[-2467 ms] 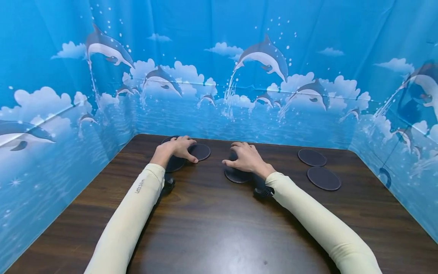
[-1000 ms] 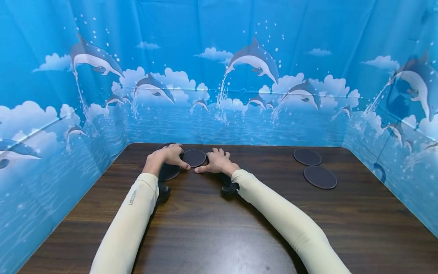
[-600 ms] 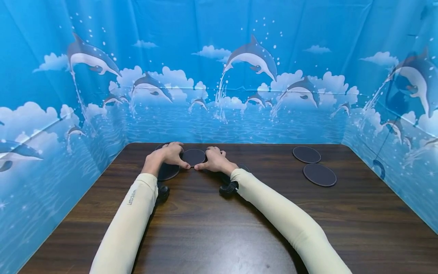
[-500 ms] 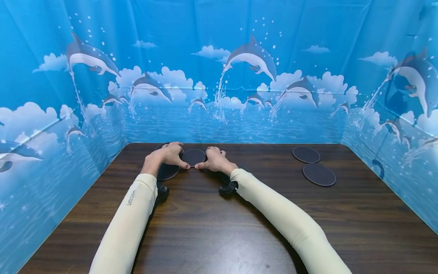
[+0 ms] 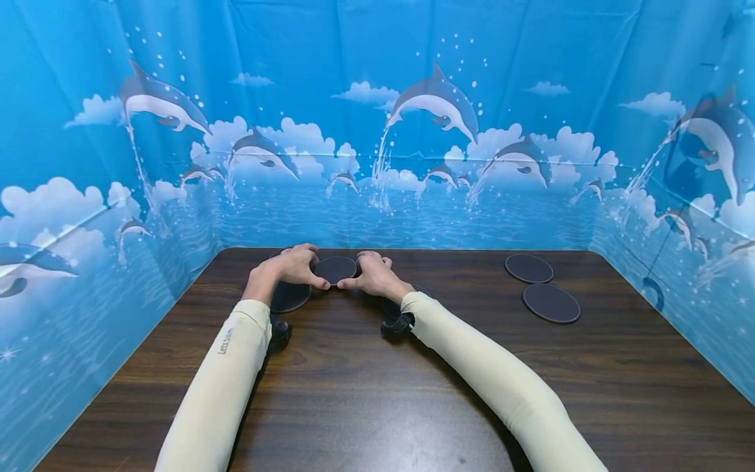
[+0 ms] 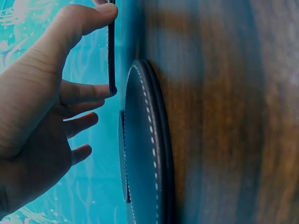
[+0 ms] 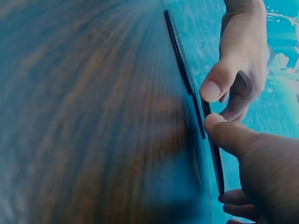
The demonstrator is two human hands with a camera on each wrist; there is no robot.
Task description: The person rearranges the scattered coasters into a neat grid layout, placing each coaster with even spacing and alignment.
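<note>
A round dark coaster [image 5: 335, 269] with a stitched rim is held between both hands near the table's far edge. My left hand [image 5: 289, 267] pinches its left side, with thumb and index finger on the rim in the left wrist view, other fingers spread. My right hand [image 5: 375, 274] grips the right side, thumb and fingers at the rim in the right wrist view. Both wrist views show this coaster [image 7: 216, 163] raised off the tabletop. Under my left hand lies a larger coaster [image 5: 290, 298], apparently doubled in the left wrist view, with another coaster [image 6: 122, 154] beyond it.
Two more coasters, one farther back [image 5: 529, 268] and one nearer [image 5: 551, 303], lie at the table's right. Another coaster [image 5: 391, 308] is partly hidden behind my right wrist. A blue dolphin curtain [image 5: 377, 131] surrounds the dark wooden table [image 5: 354, 393] at back and sides.
My right hand has moved left, away from the coaster now by its wrist, to the middle coaster and taken its right edge. My left hand has stayed near its left edge.
</note>
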